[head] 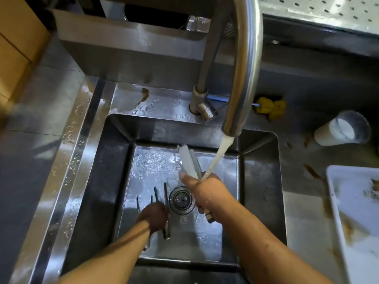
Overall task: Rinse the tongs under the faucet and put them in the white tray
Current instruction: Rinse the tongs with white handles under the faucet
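1. Clamped in right hand [207,193]: flat-bladed pale grey tongs [189,160], fingers wrapped round the middle. Blades together, pointing up and far out of the fist. Metal hinge end poking out on the near side.
2. From curved steel faucet [244,68], stream of water [217,158] landing at the base of the blades, where they leave the hand. Blade tips just left of the stream, not under it.
3. Low in the steel sink [114,181], left hand [154,217] with fingers curled over slim dark metal tongs [165,193] lying on the sink floor, just left of round drain [181,199]. Tips pointing far.
4. Handling, as judged: stiff, light, springy at the hinge, and wet metal probably slippery. Best hold at mid-arm with both arms squeezed shut, as in the right hand now. Grip nearer the hinge likely to let the blades spring apart.
5. On table [303,222] right of the sink, white rectangular tray [336,193], brown smears on its floor, well apart from both hands. Neither pair of tongs in it yet.
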The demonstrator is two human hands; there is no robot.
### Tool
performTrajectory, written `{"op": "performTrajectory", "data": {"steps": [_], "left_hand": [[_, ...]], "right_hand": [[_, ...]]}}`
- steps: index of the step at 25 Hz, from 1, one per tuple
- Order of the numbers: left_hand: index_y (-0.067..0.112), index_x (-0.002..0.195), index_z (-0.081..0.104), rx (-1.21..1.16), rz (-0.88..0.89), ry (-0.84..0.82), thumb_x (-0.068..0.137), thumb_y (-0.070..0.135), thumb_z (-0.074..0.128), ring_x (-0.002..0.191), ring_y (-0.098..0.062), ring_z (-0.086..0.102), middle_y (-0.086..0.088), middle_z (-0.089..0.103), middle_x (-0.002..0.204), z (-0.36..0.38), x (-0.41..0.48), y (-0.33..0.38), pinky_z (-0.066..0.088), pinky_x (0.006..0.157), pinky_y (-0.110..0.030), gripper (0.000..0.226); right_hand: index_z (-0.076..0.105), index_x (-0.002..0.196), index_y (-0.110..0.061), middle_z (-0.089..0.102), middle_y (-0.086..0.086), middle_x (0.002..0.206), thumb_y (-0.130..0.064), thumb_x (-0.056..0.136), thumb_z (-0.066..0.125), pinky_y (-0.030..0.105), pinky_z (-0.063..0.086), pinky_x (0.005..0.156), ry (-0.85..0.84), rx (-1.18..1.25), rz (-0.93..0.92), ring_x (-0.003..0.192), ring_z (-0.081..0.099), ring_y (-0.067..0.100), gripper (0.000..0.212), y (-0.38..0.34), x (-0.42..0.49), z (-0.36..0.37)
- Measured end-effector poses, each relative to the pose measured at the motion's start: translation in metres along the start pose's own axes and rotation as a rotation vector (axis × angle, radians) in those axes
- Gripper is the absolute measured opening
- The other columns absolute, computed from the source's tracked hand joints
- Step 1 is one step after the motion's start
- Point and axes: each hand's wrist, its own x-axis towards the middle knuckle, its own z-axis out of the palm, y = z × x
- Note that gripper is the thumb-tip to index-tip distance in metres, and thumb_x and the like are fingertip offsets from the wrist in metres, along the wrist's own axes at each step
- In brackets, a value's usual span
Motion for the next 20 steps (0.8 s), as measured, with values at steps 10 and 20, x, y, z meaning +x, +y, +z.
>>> {"op": "performTrajectory", "data": {"steps": [10, 20], "left_hand": [[0.020, 0.092, 0.069, -0.461, 0.307, -0.106, 0.103, 0.026, 0.064, 0.059, 0.004, 0.061, 0.014, 0.072, 0.069, -0.075, -0.059, 0.065, 0.047, 0.058, -0.014, 0.013], [0.019, 0.096, 0.072, 0.002, -0.120, 0.060, 0.096, 0.052, 0.062, 0.091, -0.027, 0.068, -0.008, 0.075, 0.103, -0.067, -0.018, 0.010, 0.048, 0.074, -0.029, 0.035]], "right_hand": [[0.068, 0.109, -0.012, 0.081, 0.012, 0.087, -0.059, 0.080, 0.076, 0.051, 0.066, 0.068, -0.090, 0.465, 0.092, 0.072, 0.078, 0.027, 0.055, 0.013, 0.015, 0.023], [0.057, 0.124, -0.008, 0.072, 0.017, 0.100, -0.039, 0.089, 0.078, 0.049, 0.066, 0.068, -0.005, 0.288, 0.057, 0.074, 0.078, 0.032, 0.052, 0.003, 0.010, 0.004]]}}
